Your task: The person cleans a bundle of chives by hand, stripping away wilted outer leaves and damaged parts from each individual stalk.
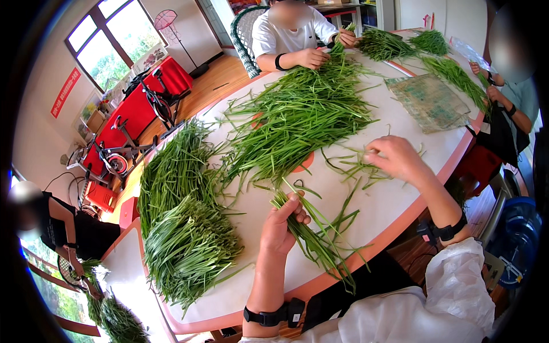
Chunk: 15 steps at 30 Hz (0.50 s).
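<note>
My left hand (281, 224) is closed around a bunch (309, 237) of green stalks at lower centre, cut ends up so they stay even. My right hand (394, 158), fingers curled, pinches loose stalks (355, 167) right of centre to add them.

A white table (400, 188) with an orange rim carries the greens. Loose chives (297, 117) sprawl across its middle, a neat pile (183, 234) lies at its left, and a mesh sack (432, 102) lies at the far right.
</note>
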Motion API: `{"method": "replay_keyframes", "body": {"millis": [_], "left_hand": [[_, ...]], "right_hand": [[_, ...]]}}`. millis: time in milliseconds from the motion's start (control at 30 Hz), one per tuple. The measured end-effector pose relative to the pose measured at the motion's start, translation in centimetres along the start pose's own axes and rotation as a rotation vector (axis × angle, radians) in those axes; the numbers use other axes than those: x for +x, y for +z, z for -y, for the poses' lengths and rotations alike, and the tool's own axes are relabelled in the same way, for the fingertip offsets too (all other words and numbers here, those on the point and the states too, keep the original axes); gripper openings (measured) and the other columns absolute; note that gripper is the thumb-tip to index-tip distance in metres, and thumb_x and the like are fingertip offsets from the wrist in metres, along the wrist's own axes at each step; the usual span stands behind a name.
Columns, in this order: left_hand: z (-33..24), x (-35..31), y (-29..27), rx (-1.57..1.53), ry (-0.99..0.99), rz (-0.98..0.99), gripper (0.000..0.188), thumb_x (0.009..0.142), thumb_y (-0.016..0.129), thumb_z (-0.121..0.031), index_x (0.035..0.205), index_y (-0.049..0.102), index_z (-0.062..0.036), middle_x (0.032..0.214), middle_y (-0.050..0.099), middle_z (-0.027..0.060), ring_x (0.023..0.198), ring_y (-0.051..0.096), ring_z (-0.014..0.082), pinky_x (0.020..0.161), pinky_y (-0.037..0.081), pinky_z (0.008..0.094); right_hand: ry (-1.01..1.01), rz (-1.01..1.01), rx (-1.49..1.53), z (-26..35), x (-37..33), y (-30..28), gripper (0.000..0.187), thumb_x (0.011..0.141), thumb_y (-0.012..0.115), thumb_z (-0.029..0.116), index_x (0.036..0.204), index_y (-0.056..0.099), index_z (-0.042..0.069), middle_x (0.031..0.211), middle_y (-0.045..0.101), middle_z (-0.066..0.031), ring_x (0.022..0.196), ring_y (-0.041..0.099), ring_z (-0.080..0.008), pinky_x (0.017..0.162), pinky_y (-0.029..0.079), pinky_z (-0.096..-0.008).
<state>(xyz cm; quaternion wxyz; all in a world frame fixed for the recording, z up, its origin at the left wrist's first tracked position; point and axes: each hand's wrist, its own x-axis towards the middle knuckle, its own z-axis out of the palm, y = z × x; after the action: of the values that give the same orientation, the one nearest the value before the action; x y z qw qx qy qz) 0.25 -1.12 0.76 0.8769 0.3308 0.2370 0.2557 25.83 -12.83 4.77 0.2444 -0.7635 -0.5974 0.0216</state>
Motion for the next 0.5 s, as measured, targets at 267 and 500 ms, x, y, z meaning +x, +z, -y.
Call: {"method": "replay_keyframes", "body": {"millis": [267, 500], "left_hand": [[-0.2, -0.1, -0.2, 0.036, 0.03, -0.056, 0.029, 0.086, 0.053, -0.015, 0.108, 0.05, 0.0022, 0.066, 0.04, -0.0009, 0.059, 0.041, 0.0102, 0.056, 0.04, 0.0267], [-0.9, -0.5, -0.4, 0.02, 0.058, -0.067, 0.031, 0.087, 0.052, -0.019, 0.11, 0.05, 0.0025, 0.067, 0.04, -0.0005, 0.06, 0.041, 0.011, 0.057, 0.04, 0.0272]], "right_hand": [[-0.113, 0.382, 0.63, 9.3, -0.8, 6.0, 0.043, 0.08, 0.059, 0.042, 0.077, 0.057, -0.001, 0.062, 0.059, -0.0118, 0.055, 0.055, -0.0213, 0.055, 0.043, -0.0336], [-0.128, 0.513, 0.71, 9.3, -0.3, 6.1, 0.019, 0.086, 0.052, 0.018, 0.089, 0.058, 0.0, 0.064, 0.055, -0.0019, 0.056, 0.046, -0.007, 0.052, 0.039, -0.0251]]}}
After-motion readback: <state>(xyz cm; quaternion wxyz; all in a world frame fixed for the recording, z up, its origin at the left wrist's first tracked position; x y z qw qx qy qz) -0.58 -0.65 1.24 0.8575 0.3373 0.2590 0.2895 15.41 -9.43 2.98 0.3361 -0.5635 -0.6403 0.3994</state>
